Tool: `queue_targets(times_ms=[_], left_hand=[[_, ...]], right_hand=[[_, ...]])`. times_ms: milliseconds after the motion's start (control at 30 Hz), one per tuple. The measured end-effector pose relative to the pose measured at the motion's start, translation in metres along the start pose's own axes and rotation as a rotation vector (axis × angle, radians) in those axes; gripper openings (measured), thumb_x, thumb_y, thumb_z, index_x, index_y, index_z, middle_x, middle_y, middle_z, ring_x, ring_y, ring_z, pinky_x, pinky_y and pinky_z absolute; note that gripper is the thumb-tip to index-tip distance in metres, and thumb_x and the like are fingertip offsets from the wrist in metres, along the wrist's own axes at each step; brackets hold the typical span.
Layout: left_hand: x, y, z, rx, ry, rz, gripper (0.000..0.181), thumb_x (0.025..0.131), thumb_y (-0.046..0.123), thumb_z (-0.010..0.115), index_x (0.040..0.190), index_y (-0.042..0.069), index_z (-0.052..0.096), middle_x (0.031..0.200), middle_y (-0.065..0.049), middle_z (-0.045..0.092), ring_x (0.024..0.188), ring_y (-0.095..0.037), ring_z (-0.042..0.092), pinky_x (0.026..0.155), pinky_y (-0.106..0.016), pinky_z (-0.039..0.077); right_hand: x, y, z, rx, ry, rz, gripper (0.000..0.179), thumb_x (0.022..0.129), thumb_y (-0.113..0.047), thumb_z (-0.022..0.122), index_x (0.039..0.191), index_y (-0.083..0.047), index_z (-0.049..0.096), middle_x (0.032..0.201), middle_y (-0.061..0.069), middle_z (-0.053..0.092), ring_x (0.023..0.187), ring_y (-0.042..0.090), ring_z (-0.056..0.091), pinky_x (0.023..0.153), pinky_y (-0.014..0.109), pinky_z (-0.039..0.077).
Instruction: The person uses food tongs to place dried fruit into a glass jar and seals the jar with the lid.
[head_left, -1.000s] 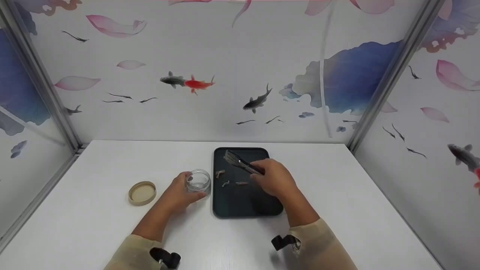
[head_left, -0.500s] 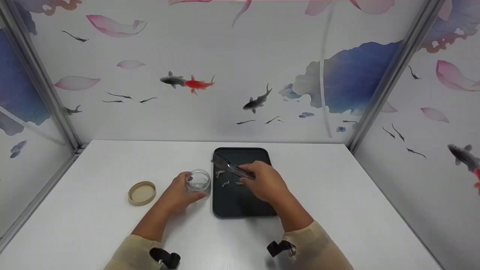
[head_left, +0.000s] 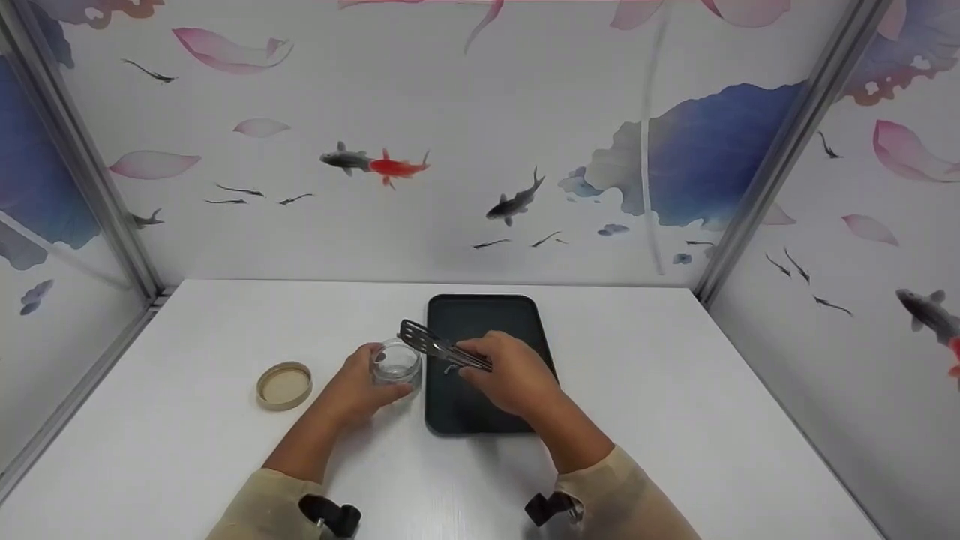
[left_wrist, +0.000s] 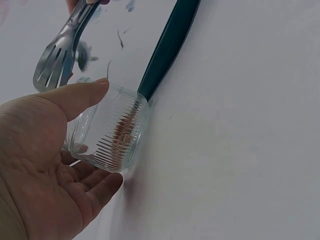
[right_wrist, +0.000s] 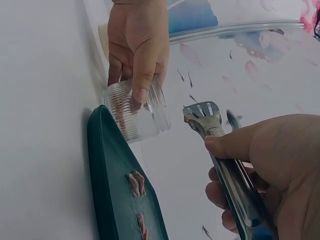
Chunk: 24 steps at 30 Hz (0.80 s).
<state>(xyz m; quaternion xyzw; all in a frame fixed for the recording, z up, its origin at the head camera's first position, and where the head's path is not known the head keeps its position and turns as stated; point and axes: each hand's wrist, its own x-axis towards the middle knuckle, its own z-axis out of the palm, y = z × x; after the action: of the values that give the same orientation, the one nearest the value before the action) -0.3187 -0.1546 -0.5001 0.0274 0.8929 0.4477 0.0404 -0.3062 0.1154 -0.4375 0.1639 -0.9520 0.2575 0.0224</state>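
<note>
My left hand [head_left: 356,390] holds a clear glass jar [head_left: 397,364] with no lid on it, just left of the dark green tray [head_left: 487,315]. In the left wrist view, thumb and fingers wrap the ribbed jar, and a reddish-brown tone shows through its glass. Slotted metal tongs [head_left: 435,345] are gripped in my right hand [head_left: 514,375], their tips close to the jar's mouth. I cannot tell whether the tongs pinch anything. Small brownish twisted strips [right_wrist: 136,184] lie on the tray, partly hidden by the tongs and right hand in the head view.
A round tan lid [head_left: 284,386] lies on the white table [head_left: 637,352] left of the jar. Printed panels with fish and petals wall in the back and sides, joined by metal posts [head_left: 787,157].
My right hand has moved the tongs left and nearer, from over the tray's far part to the jar's rim. The left hand and jar stay in place.
</note>
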Motion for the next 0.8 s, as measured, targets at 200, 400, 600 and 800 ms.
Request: queue_targets(times_ms=[200,400,600,800], left_hand=[[-0.0008,-0.0002,-0.0005,-0.017,-0.001,0.009,0.099,0.088,0.038,0.089,0.162,0.000,0.033,0.164,-0.026,0.045,0.152,-0.044,0.047,0.127,-0.061,0.036],[-0.0029,0.0031,-0.0018,0.001,-0.019,-0.001,0.100,0.089,0.041,0.087,0.163,0.001,0.031,0.165,-0.026,0.043,0.153,-0.045,0.045,0.126,-0.063,0.036],[-0.0024,0.0029,-0.0016,0.007,-0.019,-0.006,0.100,0.090,0.040,0.087,0.163,0.002,0.032,0.165,-0.026,0.043,0.153,-0.045,0.045,0.127,-0.063,0.036],[-0.0014,0.0011,-0.0011,-0.003,-0.010,0.017,0.098,0.090,0.037,0.088,0.162,0.000,0.033,0.164,-0.025,0.045,0.153,-0.043,0.045,0.128,-0.062,0.034]], right_hand=[[-0.0020,-0.0043,0.0029,-0.008,-0.008,-0.034,0.043,0.099,-0.034,0.079,0.141,-0.035,0.071,0.098,-0.010,0.063,0.086,0.012,0.058,0.076,0.033,0.051],[-0.0046,-0.0079,0.0041,-0.002,-0.028,-0.037,0.044,0.099,-0.032,0.079,0.141,-0.037,0.071,0.100,-0.012,0.064,0.088,0.011,0.060,0.078,0.032,0.052],[-0.0051,-0.0090,0.0048,-0.004,-0.032,-0.032,0.045,0.098,-0.033,0.080,0.142,-0.037,0.070,0.100,-0.012,0.064,0.089,0.011,0.060,0.079,0.032,0.053],[-0.0045,-0.0078,0.0052,-0.004,-0.034,-0.020,0.052,0.095,-0.037,0.083,0.145,-0.033,0.068,0.107,-0.010,0.066,0.093,0.011,0.062,0.084,0.035,0.055]])
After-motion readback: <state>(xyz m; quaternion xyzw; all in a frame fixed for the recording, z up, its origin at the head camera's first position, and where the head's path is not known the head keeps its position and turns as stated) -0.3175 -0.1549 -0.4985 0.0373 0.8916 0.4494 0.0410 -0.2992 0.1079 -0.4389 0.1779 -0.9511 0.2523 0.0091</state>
